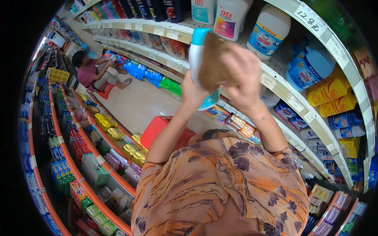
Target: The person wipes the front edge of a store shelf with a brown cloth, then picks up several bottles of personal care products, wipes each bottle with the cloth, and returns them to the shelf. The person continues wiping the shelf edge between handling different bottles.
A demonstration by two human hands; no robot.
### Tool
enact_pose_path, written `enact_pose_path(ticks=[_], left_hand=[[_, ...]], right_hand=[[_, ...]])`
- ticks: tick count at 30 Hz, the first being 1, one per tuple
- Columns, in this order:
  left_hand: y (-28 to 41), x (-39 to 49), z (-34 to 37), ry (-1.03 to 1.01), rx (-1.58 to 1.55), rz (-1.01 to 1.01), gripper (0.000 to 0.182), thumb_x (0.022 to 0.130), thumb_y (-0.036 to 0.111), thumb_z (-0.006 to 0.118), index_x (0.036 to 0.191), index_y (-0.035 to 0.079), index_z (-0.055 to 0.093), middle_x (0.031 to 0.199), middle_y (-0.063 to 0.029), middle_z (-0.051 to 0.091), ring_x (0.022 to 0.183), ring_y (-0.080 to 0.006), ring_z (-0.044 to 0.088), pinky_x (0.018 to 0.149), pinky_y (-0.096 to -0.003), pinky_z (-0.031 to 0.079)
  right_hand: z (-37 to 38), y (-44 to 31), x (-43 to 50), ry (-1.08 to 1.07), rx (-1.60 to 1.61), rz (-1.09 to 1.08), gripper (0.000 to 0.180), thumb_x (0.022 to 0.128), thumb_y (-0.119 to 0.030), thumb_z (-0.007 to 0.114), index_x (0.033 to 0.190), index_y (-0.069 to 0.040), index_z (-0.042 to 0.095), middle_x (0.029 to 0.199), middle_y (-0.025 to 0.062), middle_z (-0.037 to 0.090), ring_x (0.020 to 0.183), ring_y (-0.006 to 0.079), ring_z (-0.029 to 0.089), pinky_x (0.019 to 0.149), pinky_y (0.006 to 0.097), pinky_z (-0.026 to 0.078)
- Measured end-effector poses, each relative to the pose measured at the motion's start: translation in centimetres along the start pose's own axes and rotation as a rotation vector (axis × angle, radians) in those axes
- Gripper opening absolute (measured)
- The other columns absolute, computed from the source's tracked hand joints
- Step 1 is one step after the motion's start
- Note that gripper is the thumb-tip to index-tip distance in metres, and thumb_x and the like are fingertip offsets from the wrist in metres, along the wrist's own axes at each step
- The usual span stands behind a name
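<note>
My left hand [192,90] grips a white plastic bottle [195,54] with a teal cap and a teal lower part, held up in front of the shelves. My right hand [243,76], blurred, holds a brown cloth [214,66] against the bottle's side. The cloth covers much of the bottle's front, so its label is hidden. Just beyond, on the upper white shelf, stand a white detergent bottle [231,19] with a pink and purple label and a large white bleach jug [268,31] with a blue label.
White shelving [292,101] with price tags curves along the right. Orange-edged shelves [81,180] of packaged goods run along the left. A red plastic stool [156,129] stands on the tiled floor [133,98] below my arms. Farther down the aisle, a person [91,70] sits by the lower shelf.
</note>
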State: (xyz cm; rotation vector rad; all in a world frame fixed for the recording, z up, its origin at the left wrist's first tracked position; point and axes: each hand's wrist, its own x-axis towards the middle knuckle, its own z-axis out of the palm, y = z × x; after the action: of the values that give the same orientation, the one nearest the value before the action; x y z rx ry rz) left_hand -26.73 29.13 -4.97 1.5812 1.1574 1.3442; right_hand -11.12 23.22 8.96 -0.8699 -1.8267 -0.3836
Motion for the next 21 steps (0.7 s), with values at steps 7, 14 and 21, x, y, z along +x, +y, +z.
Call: enact_pose_path(ticks=[7, 14, 21], left_hand=[[4.5, -1.3, 0.3, -0.12, 0.083, 0.107, 0.072, 0.062, 0.027, 0.093, 0.12, 0.001, 0.058, 0.103, -0.0097, 0.07, 0.09, -0.0182, 0.067, 0.079, -0.0338, 0.055], [5.2, -1.3, -0.2, -0.251, -0.196, -0.115, 0.069, 0.06, 0.023, 0.094, 0.114, -0.001, 0.058, 0.102, -0.0105, 0.07, 0.091, -0.015, 0.068, 0.078, -0.0309, 0.056], [6.9, -0.9, -0.8, -0.381, -0.387, -0.198, 0.064, 0.067, 0.01, 0.09, 0.121, -0.001, 0.057, 0.109, -0.009, 0.068, 0.095, -0.0146, 0.067, 0.082, -0.0295, 0.056]], right_hand=[[4.0, 1.4, -1.8, -0.008, -0.156, -0.065, 0.046, 0.073, -0.011, 0.069, 0.118, -0.02, 0.067, 0.139, 0.0086, 0.054, 0.124, 0.0326, 0.05, 0.103, 0.0492, 0.038], [3.6, 5.1, -1.6, 0.167, 0.542, 0.713, 0.047, 0.102, -0.028, 0.054, 0.136, 0.003, 0.049, 0.133, 0.017, 0.054, 0.124, 0.0282, 0.052, 0.106, 0.036, 0.04], [1.6, 4.1, -1.7, 0.054, 1.148, 1.434, 0.058, 0.104, -0.045, 0.048, 0.14, 0.001, 0.049, 0.13, 0.0118, 0.06, 0.115, 0.0168, 0.058, 0.098, 0.03, 0.047]])
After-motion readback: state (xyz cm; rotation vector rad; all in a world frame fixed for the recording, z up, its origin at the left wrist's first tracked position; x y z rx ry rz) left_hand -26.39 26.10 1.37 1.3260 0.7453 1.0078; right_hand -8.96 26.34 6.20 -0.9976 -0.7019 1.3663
